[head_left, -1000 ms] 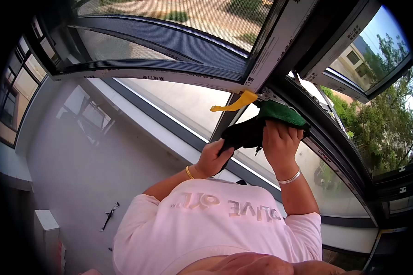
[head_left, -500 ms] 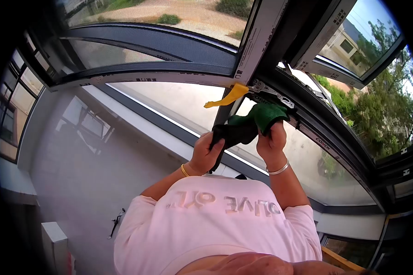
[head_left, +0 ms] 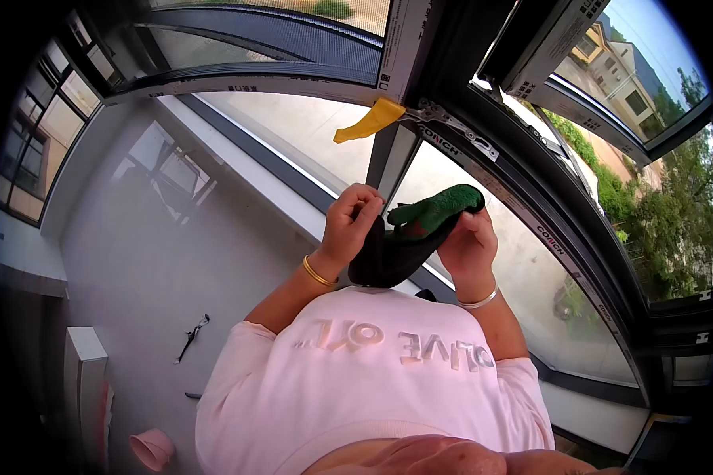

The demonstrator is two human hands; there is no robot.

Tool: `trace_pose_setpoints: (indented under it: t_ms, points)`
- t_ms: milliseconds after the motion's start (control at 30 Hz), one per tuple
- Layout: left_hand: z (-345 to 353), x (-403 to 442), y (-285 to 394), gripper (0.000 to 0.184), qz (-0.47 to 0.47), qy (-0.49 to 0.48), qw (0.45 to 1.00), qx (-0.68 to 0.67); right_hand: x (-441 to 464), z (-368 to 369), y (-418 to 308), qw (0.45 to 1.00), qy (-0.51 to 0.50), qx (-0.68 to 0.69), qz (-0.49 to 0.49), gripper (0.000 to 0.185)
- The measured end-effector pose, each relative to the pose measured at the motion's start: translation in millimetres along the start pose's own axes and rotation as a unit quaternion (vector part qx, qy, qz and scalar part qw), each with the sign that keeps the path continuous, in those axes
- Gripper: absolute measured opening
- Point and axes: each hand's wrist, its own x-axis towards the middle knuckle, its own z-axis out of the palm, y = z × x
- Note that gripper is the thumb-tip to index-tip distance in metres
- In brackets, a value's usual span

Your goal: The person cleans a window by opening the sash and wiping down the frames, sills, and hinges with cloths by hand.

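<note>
Between my hands, in front of my chest, is a black-and-green cloth piece. Its green part looks fuzzy and folded over, resembling a work glove, but I cannot be sure of its kind. My left hand pinches its black edge on the left, fingers closed. On the other side, my right hand grips the rim beside the green part, thumb up. A yellow strip sticks out from the window frame just beyond my hands, next to a metal hinge arm.
An opened window sash stands at the upper right. The dark frame curves down the right side. On the grey floor lie a dark slender tool and a pink pot; a white box stands at the left.
Both hands have come down away from the hinge with the cloth, which now hangs lower, its green part folded differently. The view has shifted, bringing the pink pot into sight.
</note>
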Motion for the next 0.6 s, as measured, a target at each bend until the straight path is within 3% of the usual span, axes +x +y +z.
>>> trace_pose_setpoints:
  t_ms: [33,100,167,200,267,400,467,500,567,600]
  points:
    - [4.7,-0.8,1.2,0.015,-0.067,-0.017,0.996,-0.055,-1.2,-1.8,-1.1,1.000,-0.001,0.003,0.025,0.037]
    - [9.3,0.6,-5.1,0.025,-0.047,-0.036,0.998,-0.033,-2.4,-8.6,-0.1,0.999,-0.001,0.010,0.046,0.039]
    - [11.7,-1.6,-4.5,0.046,-0.091,-0.112,0.986,-0.082,-2.1,-14.3,1.2,0.997,-0.008,0.043,0.061,0.039]
    - [11.7,-2.7,0.0,0.046,-0.092,-0.109,0.986,-0.080,-1.8,-16.4,1.5,0.997,-0.008,0.045,0.064,0.039]
    - [11.2,-4.5,11.8,0.061,-0.234,-0.188,0.945,-0.128,-0.8,-20.3,2.0,0.995,-0.007,0.061,0.077,0.039]
    - [15.8,-9.4,4.1,0.044,-0.204,-0.209,0.941,-0.169,1.1,-31.2,1.5,0.993,-0.010,0.071,0.089,0.039]
    - [15.8,-8.4,-0.9,0.030,-0.129,-0.186,0.974,-0.029,1.7,-35.9,1.8,0.993,-0.006,0.074,0.090,0.040]
    - [17.2,-9.3,0.6,0.030,-0.127,-0.185,0.974,-0.027,1.2,-32.3,0.1,0.993,-0.008,0.075,0.091,0.040]
    - [19.4,-9.3,4.7,0.023,-0.232,-0.052,0.931,-0.277,0.7,-21.6,-3.6,0.989,0.083,0.060,0.105,0.041]
    - [18.2,-7.7,3.9,0.023,-0.230,-0.053,0.933,-0.274,0.7,-21.4,-3.8,0.990,0.080,0.062,0.103,0.041]
